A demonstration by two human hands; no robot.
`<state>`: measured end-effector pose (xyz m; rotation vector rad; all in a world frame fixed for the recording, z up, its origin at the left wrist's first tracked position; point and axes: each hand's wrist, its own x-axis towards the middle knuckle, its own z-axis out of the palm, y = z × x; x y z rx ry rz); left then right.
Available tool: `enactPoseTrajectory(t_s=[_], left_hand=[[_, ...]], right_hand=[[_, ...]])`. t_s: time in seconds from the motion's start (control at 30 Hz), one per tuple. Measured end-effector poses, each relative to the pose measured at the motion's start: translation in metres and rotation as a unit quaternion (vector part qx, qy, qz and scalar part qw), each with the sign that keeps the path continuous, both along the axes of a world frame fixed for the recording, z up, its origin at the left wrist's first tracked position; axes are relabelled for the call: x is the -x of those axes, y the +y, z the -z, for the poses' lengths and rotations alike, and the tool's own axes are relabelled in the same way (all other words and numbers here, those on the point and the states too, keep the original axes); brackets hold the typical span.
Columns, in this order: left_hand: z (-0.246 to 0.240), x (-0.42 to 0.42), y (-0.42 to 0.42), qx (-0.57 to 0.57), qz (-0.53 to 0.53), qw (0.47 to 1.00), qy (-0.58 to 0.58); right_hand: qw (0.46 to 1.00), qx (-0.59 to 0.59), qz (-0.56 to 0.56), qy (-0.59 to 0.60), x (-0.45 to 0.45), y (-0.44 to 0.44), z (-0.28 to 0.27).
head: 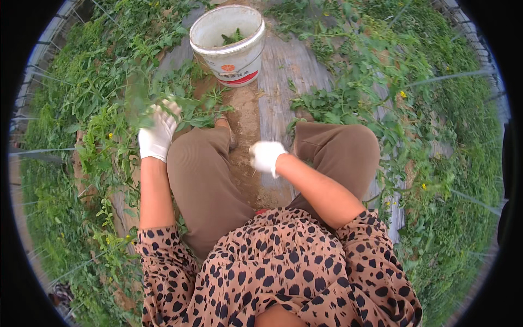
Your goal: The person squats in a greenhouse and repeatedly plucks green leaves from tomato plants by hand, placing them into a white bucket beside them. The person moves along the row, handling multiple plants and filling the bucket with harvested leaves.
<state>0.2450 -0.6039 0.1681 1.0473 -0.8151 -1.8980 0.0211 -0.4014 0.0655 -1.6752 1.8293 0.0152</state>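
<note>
My left hand [159,128], in a white glove, reaches in among the leafy green vines [192,110] beside my left knee. Leaves and motion blur cover its fingertips, so whether it grips a stem is unclear. Over the dirt path between my knees is my right hand [267,157], also gloved in white, with its fingers curled. A thin pale strand shows just below those fingers; I cannot tell if they hold it. Ahead of both hands a white plastic bucket [241,65] stands upright, with some green leaf cuttings [233,36] inside.
Dense rows of yellow-flowered plants [441,143] flank me on both sides. Grey plastic mulch film [286,65] lies along the dirt path [241,106]. Taut strings [453,77] cross the plants at the sides. My bent knees [347,151] stand close on either side of the path.
</note>
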Motion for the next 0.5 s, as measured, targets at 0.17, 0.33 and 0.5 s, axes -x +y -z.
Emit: enactPoseTrajectory(t_s=[0.17,0.33,0.5], left_hand=[[-0.090,0.036,0.030,0.094,0.099,0.931,0.339],[-0.096,0.121,0.030,0.054,0.161,0.984,0.053],[-0.121,0.156,-0.030,0.214,0.257,0.927,-0.169]], right_hand=[[0.886,-0.267,-0.377,-0.039,-0.093,-0.004,0.167],[0.785,-0.429,-0.378,-0.240,-0.111,0.046,0.222],[0.729,-0.458,-0.359,-0.361,-0.097,0.049,0.216]])
